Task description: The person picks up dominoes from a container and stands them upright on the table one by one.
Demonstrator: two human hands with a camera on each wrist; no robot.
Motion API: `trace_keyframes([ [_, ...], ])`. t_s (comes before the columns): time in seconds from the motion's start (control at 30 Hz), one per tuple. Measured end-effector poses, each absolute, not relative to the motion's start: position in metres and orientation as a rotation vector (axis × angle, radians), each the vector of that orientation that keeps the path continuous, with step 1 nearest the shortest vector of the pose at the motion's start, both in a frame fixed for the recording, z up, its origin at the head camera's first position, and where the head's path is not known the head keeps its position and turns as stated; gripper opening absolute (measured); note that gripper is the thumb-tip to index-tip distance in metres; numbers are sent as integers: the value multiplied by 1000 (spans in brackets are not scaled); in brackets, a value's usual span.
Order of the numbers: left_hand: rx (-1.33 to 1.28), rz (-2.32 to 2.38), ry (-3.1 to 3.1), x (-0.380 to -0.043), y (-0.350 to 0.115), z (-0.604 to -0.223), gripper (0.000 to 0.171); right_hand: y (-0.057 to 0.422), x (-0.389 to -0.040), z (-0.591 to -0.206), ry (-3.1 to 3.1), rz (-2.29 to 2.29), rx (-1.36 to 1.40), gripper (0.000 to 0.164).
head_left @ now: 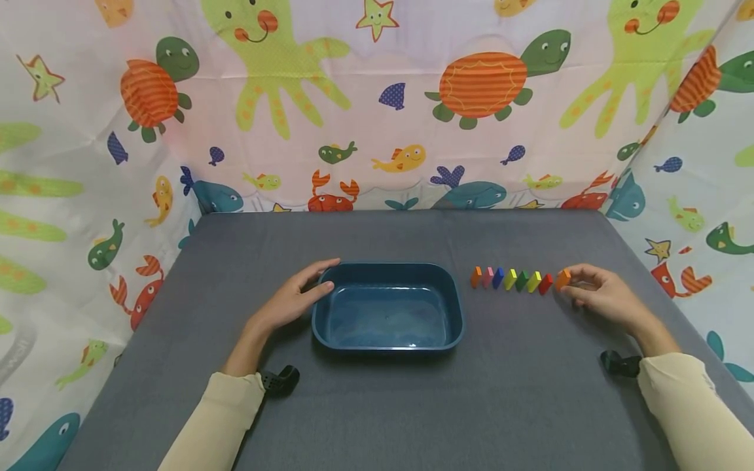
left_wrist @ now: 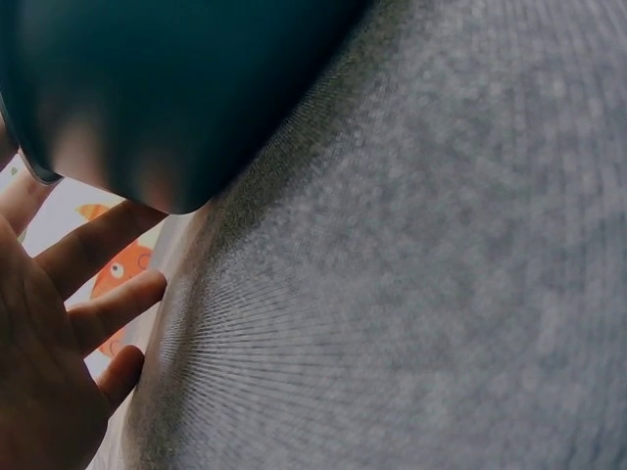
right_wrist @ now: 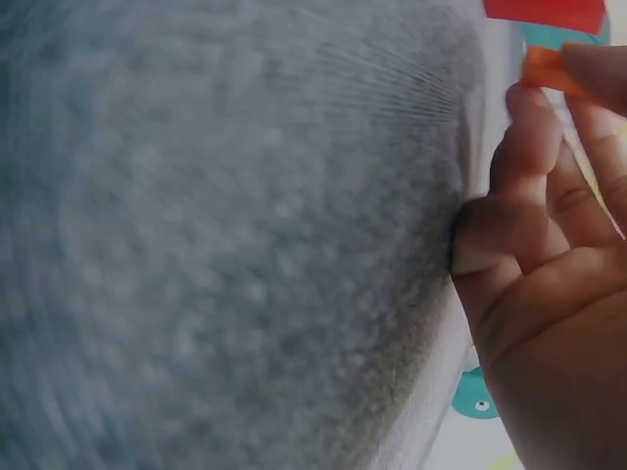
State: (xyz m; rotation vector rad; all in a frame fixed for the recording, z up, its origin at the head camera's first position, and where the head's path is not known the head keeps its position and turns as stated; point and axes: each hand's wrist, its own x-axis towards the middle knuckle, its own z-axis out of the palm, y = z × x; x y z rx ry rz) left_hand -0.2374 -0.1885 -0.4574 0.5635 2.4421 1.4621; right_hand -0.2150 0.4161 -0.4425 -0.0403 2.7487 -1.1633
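Observation:
A dark blue rectangular tub [head_left: 385, 348] stands on the grey table, with nothing inside it. At its left end my left hand [head_left: 297, 294] rests with thumb and forefinger against the rim; in the left wrist view its fingers [left_wrist: 116, 311] are spread and fairly straight beside the tub wall [left_wrist: 176, 98]. My right hand [head_left: 607, 297] pinches an orange domino [head_left: 563, 279] between thumb and fingertips, at the right end of a row of upright coloured dominoes. Nearest to it stands a red domino [head_left: 546, 283]. The right wrist view shows the orange domino [right_wrist: 549, 69] partly hidden by the thumb.
The row runs left from the red domino through a yellow domino [head_left: 534, 282], a green domino [head_left: 521, 280] and others to an orange end domino [head_left: 476, 277] near the tub's right side. A sea-animal curtain [head_left: 377, 131] borders the grey table [head_left: 400, 412].

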Motion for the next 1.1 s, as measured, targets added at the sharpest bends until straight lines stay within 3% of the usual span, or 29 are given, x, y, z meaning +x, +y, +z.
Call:
trace_keyframes([
  [0.83,551,1462,2448,-237,-186,-460,51,413,-219,-447,2801,-1009,-76,40],
  [1.1,573,1452,2460,-238,-185,-459,55,416,-215,-439,2710,-1018,-67,62],
])
